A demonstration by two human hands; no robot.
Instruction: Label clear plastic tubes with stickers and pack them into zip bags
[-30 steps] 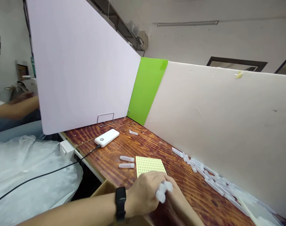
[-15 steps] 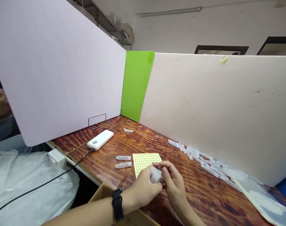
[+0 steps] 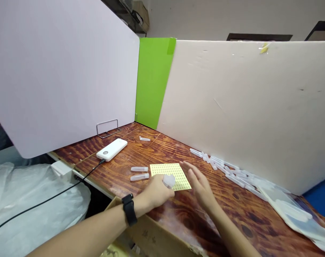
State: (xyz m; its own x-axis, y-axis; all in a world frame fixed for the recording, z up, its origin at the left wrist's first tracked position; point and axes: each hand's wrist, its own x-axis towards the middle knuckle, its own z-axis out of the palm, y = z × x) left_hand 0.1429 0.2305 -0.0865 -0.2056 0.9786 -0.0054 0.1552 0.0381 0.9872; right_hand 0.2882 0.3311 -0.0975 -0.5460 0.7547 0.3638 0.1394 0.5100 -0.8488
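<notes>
My left hand point(image 3: 155, 192), a black watch on its wrist, is closed round several translucent plastic tubes point(image 3: 169, 181), whose pale ends point up out of the fist. Beneath them lies a yellow sheet of small printed stickers point(image 3: 180, 181), partly covered by this hand. Just right of the sheet, my right hand point(image 3: 201, 187) hovers with its fingers stretched out and nothing in it. Two capped tubes, one farther back point(image 3: 139, 169) and one nearer point(image 3: 139, 177), rest side by side left of the sheet.
Loose tubes point(image 3: 232, 175) and a plastic bag of tubes point(image 3: 291, 210) line the white board point(image 3: 232, 96). A white power bank point(image 3: 112, 150) with a black cable sits at left. A small tube point(image 3: 144, 139) lies behind. An open cardboard box point(image 3: 154, 232) is below the table edge.
My right hand has come away from the tubes, moved right and opened out. My left hand still grips them, slightly farther left over the sheet. The camera view has tilted down.
</notes>
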